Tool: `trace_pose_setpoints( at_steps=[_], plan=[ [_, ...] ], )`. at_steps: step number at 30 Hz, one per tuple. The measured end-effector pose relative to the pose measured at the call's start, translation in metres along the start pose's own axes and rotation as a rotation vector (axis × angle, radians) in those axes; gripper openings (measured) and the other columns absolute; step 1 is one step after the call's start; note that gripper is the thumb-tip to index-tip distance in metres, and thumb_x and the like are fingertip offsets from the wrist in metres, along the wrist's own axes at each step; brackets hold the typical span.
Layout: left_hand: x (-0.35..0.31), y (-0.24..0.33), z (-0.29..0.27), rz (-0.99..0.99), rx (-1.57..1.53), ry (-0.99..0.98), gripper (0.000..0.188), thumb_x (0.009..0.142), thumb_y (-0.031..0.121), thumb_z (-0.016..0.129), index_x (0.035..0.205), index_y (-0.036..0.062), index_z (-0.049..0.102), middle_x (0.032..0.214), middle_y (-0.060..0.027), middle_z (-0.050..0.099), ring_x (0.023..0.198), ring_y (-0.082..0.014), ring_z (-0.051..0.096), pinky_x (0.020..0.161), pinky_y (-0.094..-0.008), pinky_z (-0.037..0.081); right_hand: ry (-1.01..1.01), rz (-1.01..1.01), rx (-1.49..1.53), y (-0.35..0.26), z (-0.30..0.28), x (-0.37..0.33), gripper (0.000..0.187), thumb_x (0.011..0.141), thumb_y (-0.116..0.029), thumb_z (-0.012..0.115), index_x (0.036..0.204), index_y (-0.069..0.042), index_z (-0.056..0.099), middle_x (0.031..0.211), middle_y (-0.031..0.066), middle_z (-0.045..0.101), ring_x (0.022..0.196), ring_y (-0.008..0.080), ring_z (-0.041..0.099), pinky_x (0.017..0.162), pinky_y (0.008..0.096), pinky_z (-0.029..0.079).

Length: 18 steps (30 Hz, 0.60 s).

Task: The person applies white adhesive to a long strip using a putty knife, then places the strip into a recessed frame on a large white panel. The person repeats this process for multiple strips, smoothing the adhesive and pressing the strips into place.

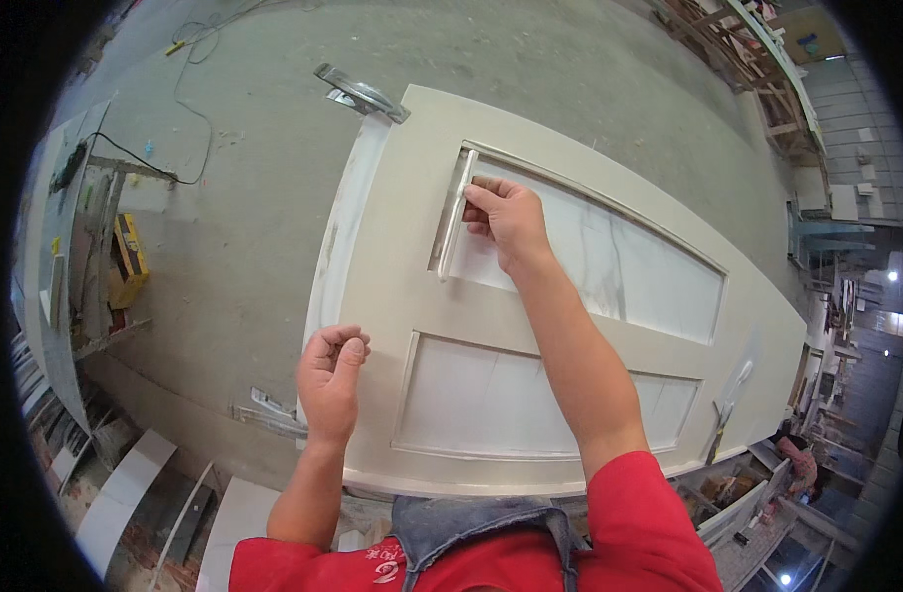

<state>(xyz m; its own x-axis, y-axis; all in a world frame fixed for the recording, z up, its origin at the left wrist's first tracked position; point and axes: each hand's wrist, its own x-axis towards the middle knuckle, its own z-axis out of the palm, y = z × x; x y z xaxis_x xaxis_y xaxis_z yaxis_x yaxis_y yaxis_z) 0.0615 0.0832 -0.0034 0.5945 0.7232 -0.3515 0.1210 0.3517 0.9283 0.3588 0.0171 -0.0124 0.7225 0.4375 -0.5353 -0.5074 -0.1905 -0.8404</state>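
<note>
Apron and shirt: The grey-blue apron [481, 523] and red shirt [654, 518] are nearest the camera, at the lower edge of the view.
Right hand: The right hand [511, 222] is above the upper recess; thumb and fingers are closed on the white strip [453, 232], pinching its upper half.
White strip: Slender and straight, it slants across the left end of the upper recess [659, 271]; its lower tip is near the recess's lower left corner. Contact with the panel cannot be determined.
Left hand: The left hand [333, 370] is over the left margin of the panel, fingers curled and thumb raised beside them; whether it grips a small item cannot be determined.
Door panel: The cream door panel [427, 308] lies flat, with the lower recess [481, 395] nearer the person.
Upper left corner: A metal fitting [363, 94] adjoins it.
Right end: A brush-like tool [720, 429] rests on the surface.
Floor, left: A yellow box [129, 261] is well apart from the panel.
</note>
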Motion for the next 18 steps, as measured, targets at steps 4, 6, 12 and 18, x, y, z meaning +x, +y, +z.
trace_pose_setpoints(
  at_steps=[4,6,12,18],
  plan=[
    [0.015,-0.003,0.001,-0.032,0.019,-0.005,0.019,0.104,0.012,0.065,0.118,-0.0008,0.065,0.104,-0.0075,0.071,0.092,-0.0146,0.065,0.085,-0.0304,0.053,0.024,0.018,-0.037,0.003,0.002,0.007,0.019,0.096,-0.011,0.072,0.109,0.003,0.075,0.085,0.0060,0.075,0.069,0.0101,0.066,0.058,0.0251,0.052],
    [0.018,-0.006,0.002,-0.035,0.039,-0.016,0.020,0.104,0.013,0.066,0.118,-0.0007,0.065,0.104,-0.0072,0.071,0.093,-0.0143,0.065,0.085,-0.0300,0.053,0.034,0.011,-0.060,0.004,0.003,0.009,0.020,0.096,-0.010,0.072,0.110,0.004,0.075,0.085,0.0058,0.074,0.069,0.0098,0.065,0.056,0.0250,0.051],
    [0.020,-0.007,0.003,-0.017,0.074,-0.018,0.020,0.104,0.014,0.066,0.118,-0.0007,0.066,0.103,-0.0065,0.070,0.092,-0.0129,0.064,0.083,-0.0281,0.053,0.068,0.012,-0.089,-0.002,0.009,0.008,0.022,0.095,-0.011,0.072,0.110,0.004,0.076,0.084,0.0056,0.073,0.068,0.0102,0.065,0.056,0.0251,0.051],
    [0.023,-0.010,0.000,-0.029,0.051,-0.019,0.020,0.104,0.014,0.067,0.118,-0.0007,0.066,0.102,-0.0063,0.070,0.090,-0.0123,0.065,0.079,-0.0268,0.054,0.080,0.028,-0.115,-0.002,0.009,0.014,0.022,0.094,-0.010,0.072,0.110,0.005,0.076,0.084,0.0068,0.074,0.067,0.0107,0.066,0.056,0.0256,0.052]
  ],
)
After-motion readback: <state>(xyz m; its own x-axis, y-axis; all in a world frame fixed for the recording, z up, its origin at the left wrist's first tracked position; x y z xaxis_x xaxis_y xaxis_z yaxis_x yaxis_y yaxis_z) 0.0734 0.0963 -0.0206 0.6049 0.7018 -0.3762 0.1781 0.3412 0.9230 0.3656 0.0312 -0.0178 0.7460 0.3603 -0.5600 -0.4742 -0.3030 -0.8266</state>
